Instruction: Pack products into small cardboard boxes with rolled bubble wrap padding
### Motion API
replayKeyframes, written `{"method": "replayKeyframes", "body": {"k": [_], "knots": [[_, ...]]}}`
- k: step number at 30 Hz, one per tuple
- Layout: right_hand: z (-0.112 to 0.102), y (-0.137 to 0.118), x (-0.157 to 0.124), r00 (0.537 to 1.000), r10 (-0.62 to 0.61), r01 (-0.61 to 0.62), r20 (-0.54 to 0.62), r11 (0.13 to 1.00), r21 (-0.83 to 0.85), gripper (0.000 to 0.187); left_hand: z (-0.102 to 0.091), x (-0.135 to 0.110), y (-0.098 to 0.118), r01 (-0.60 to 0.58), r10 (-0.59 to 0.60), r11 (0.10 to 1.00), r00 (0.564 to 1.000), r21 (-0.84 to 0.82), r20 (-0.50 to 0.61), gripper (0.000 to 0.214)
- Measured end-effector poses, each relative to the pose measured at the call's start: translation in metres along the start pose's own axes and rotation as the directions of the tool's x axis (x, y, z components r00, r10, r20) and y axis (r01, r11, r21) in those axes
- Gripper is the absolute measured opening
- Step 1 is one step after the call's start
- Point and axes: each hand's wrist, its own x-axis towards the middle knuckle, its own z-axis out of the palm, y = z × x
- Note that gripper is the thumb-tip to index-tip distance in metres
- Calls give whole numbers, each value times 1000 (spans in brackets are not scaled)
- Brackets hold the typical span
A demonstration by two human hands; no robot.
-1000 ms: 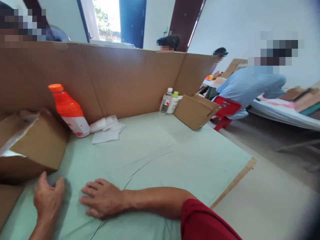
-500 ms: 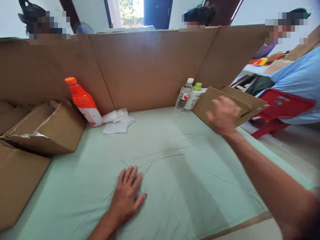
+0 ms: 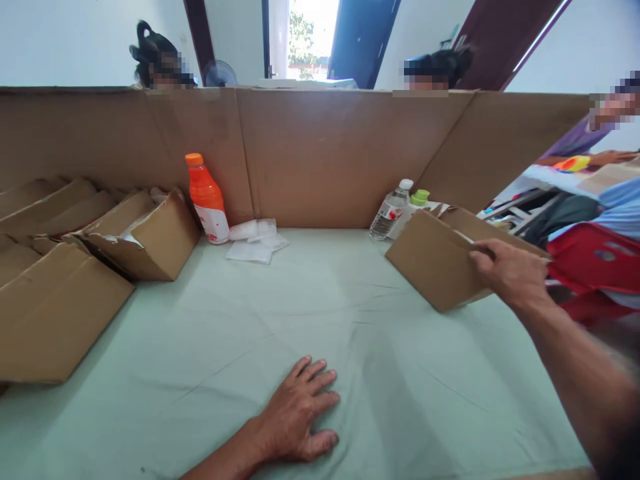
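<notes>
My left hand (image 3: 303, 410) lies flat on the pale green cloth (image 3: 320, 303), fingers spread, holding nothing. At the right side of the table my right hand (image 3: 515, 270) is closed over the top edge of a brown cardboard box (image 3: 435, 257); part of its rim is hidden behind the fingers. The box sits at an angle. Just behind it, a clear water bottle (image 3: 391, 212) with a white cap leans, and beside that a white bottle with a green cap (image 3: 419, 198) is partly hidden by the box.
A tall cardboard screen (image 3: 320, 157) borders the back. An orange bottle (image 3: 207, 200) and thin white packets (image 3: 257, 241) stand near it. Several open cardboard boxes (image 3: 65, 307) fill the left. Past the right edge is a red chair (image 3: 595, 267); people are beyond the screen.
My right hand has gone from blurred above the box to gripping its near top edge. The view has shifted left, and my left hand still rests on the cloth.
</notes>
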Motion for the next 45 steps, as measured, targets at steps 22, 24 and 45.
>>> {"method": "replayKeyframes", "body": {"k": [22, 24, 45], "knots": [[37, -248, -143, 851, 284, -463, 442, 803, 375, 45, -12, -123, -35, 374, -551, 833, 489, -408, -677, 63], [53, -248, -168, 770, 309, -545, 558, 773, 325, 52, -12, -117, -33, 368, -536, 843, 508, -392, -674, 59], [221, -224, -11, 724, 250, -634, 643, 608, 478, 27, -81, -94, -136, 249, -614, 789, 309, -561, -726, 52]]}}
